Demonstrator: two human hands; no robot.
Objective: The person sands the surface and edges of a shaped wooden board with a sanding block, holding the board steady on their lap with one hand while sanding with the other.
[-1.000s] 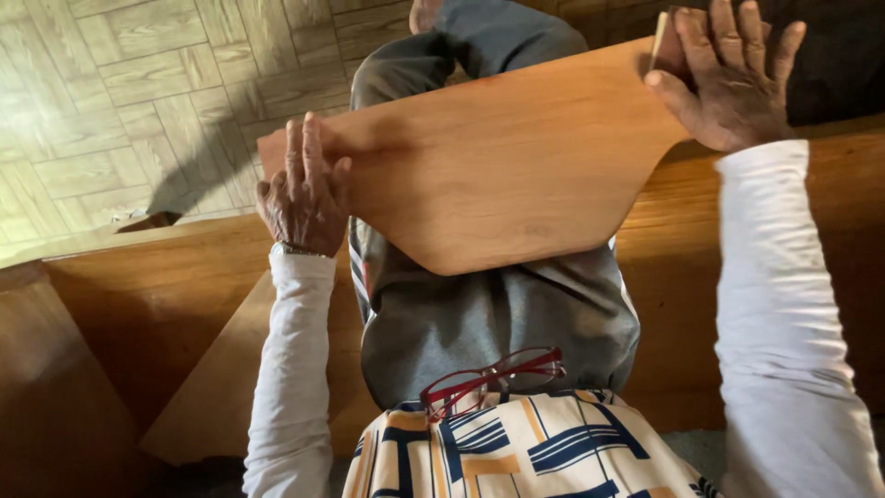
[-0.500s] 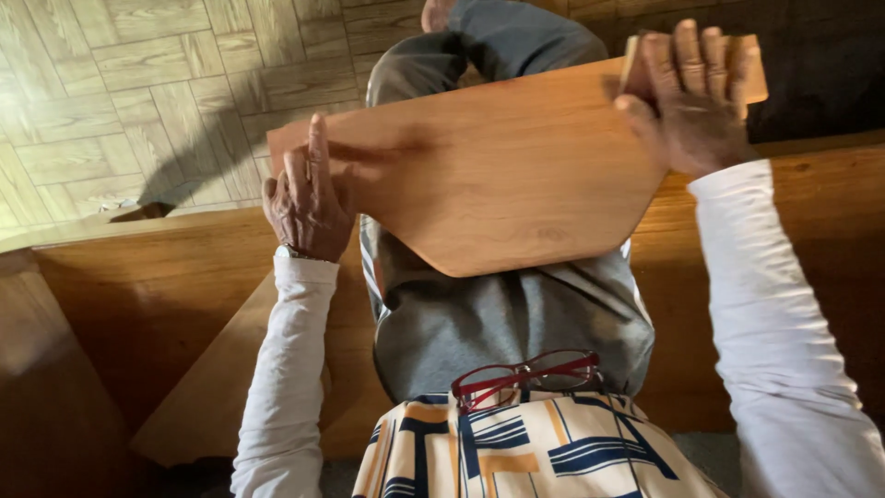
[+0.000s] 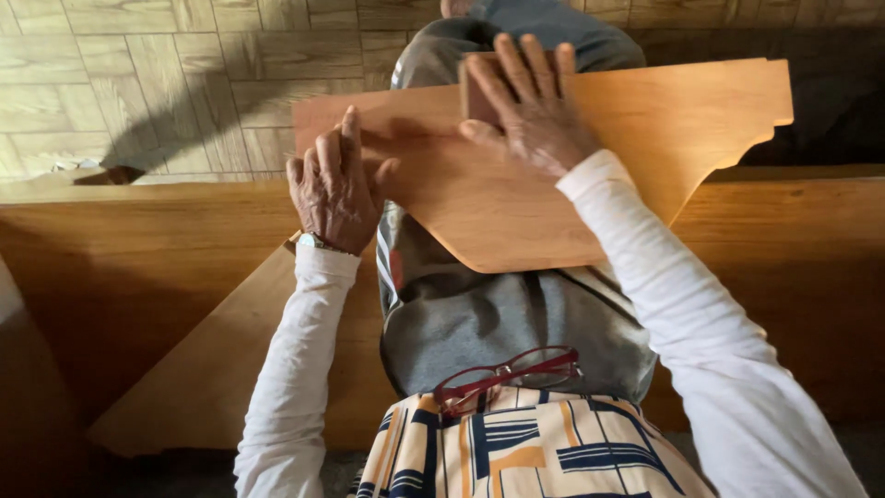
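Shaped wooden board point(image 3: 572, 157): lies flat across the person's lap, in front of the wooden bench point(image 3: 138, 267).
Left hand point(image 3: 338, 189): on the board's left end, fingers together and pressed flat, gripping nothing.
Right hand point(image 3: 530, 106): at the board's far edge, fingers spread over a small brown block point(image 3: 475, 92) pressed against the wood.
Red-framed glasses point(image 3: 509, 373): hang at the patterned shirt, nearer the person than the board.

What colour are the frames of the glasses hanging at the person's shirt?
Red, with darker lenses; the glasses show clearly in the head view, low in the picture.
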